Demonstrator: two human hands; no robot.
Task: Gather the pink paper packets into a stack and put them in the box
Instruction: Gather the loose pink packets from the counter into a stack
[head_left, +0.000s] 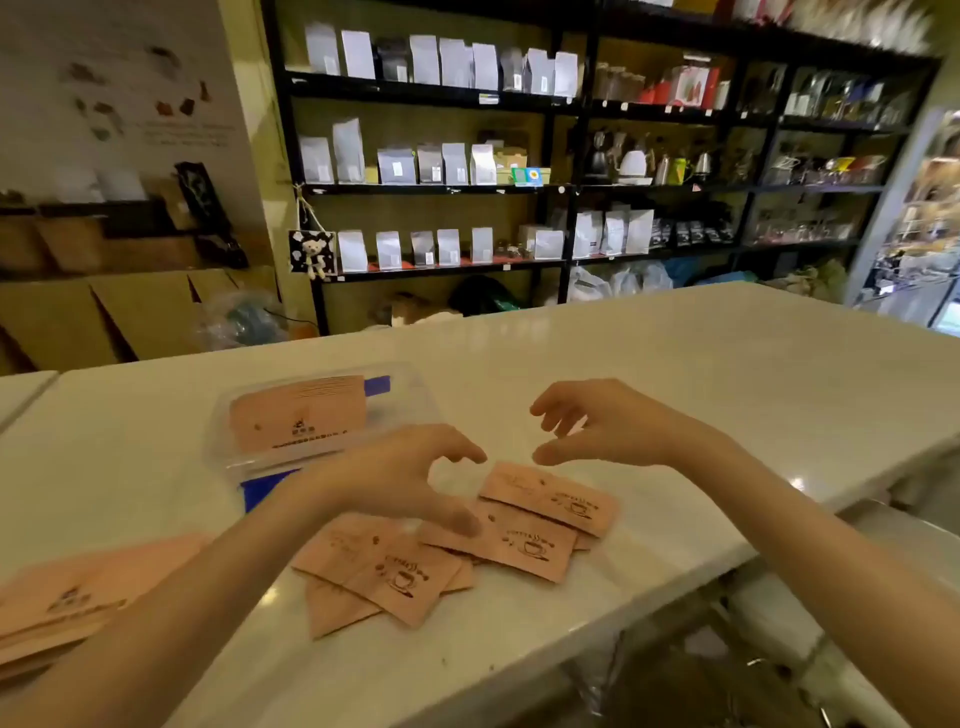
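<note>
Several pink paper packets (524, 540) printed with a coffee cup lie loosely overlapped on the white counter (675, 374). My left hand (400, 478) hovers over their left side, fingers curled apart, holding nothing. My right hand (602, 423) floats above the far packet (550, 496), fingers spread and empty. A clear plastic box (311, 415) with blue clips stands behind my left hand and holds pink packets. Another pile of pink packets (78, 597) lies at the near left, partly hidden by my left forearm.
The counter's front edge runs diagonally at the lower right, with a drop beyond it. Black shelves (519, 156) of white bags and jars fill the back wall. Cardboard boxes (130, 312) stand at the left behind the counter.
</note>
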